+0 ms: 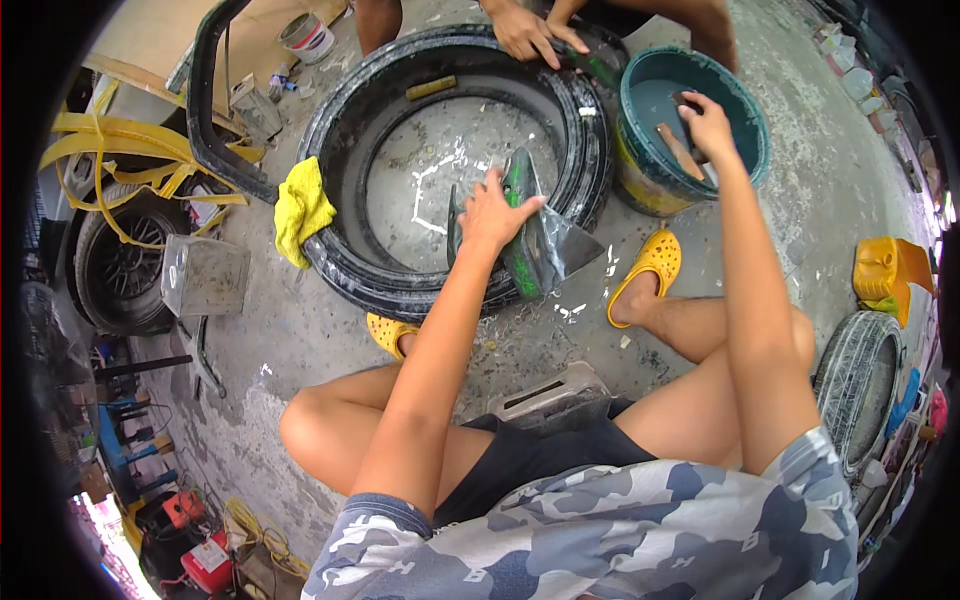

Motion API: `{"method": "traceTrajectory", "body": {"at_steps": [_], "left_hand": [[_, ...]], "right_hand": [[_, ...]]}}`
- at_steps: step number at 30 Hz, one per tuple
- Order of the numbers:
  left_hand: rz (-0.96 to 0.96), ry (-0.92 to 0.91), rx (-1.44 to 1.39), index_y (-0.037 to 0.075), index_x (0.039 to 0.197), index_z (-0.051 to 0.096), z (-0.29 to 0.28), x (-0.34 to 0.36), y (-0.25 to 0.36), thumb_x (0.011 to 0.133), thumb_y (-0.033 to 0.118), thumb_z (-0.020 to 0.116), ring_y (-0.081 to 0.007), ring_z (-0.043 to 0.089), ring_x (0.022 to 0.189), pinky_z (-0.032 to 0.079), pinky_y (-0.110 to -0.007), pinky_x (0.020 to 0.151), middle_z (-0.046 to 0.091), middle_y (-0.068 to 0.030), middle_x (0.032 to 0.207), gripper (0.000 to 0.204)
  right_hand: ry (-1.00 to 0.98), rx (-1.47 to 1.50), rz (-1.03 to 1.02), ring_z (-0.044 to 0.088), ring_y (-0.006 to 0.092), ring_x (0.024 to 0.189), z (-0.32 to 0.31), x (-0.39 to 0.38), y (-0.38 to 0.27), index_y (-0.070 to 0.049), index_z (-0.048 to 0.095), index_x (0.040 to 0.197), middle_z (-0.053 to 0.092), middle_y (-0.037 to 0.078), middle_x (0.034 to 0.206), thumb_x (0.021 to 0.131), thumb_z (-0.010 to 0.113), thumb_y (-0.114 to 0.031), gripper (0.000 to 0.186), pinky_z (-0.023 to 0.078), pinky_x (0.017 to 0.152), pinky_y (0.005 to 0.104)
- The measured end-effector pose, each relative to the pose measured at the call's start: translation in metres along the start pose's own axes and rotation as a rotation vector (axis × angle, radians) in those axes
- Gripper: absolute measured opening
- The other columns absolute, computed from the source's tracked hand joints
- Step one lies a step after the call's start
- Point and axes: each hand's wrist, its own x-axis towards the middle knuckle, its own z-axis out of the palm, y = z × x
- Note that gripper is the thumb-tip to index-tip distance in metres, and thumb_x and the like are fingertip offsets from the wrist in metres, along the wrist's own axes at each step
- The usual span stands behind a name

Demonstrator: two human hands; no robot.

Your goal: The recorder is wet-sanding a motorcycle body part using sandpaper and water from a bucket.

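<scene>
A black plastic body panel point(522, 250) with green patches and a pointed grey end leans on the near rim of a tyre point(345, 255) lying flat. My left hand point(488, 215) grips the panel from above, thumb on the green side and fingers spread toward the tyre's middle. Over the right side of a green bucket point(627, 120) of cloudy water is my right hand point(708, 128), its fingers closed on a small dark piece point(688, 102), mostly covered by them. Below it in the bucket, a brown wooden-looking handle point(680, 152) slants; its lower end is unclear.
Across the tyre, another person's hands point(530, 35) rest by a second dark green panel point(603, 60). A yellow cloth point(302, 212) hangs over the tyre's left edge; a worn sponge-like block point(430, 88) lies inside its far rim. A yellow jug point(885, 270) and another tyre point(858, 390) stand right.
</scene>
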Motion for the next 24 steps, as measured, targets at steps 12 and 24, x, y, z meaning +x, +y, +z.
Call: {"method": "traceTrajectory", "body": {"at_steps": [12, 24], "left_hand": [[0.105, -0.299, 0.232, 0.028, 0.153, 0.0, 0.004, -0.02, 0.016, 0.039, 0.049, 0.093, -0.0522, 0.019, 0.137, 0.023, -0.071, 0.104, 0.021, -0.0287, 0.148, 0.149], [0.034, -0.088, -0.005, 0.024, 0.138, 0.036, 0.0, -0.002, -0.005, 0.06, 0.045, 0.086, -0.0462, 0.032, 0.13, 0.03, -0.064, 0.101, 0.039, -0.0264, 0.134, 0.095]], "right_hand": [[-0.759, -0.386, 0.201, 0.064, 0.0217, 0.085, 0.072, 0.078, 0.148, -0.005, 0.068, 0.115, 0.068, 0.011, 0.098, 0.079, 0.067, -0.003, 0.036, 0.049, 0.08, 0.0353], [-1.185, 0.076, -0.101, 0.066, 0.0151, 0.073, 0.008, 0.029, -0.098, -0.002, 0.063, 0.118, 0.067, 0.009, 0.102, 0.071, 0.063, -0.002, 0.047, 0.055, 0.059, 0.0268]]}}
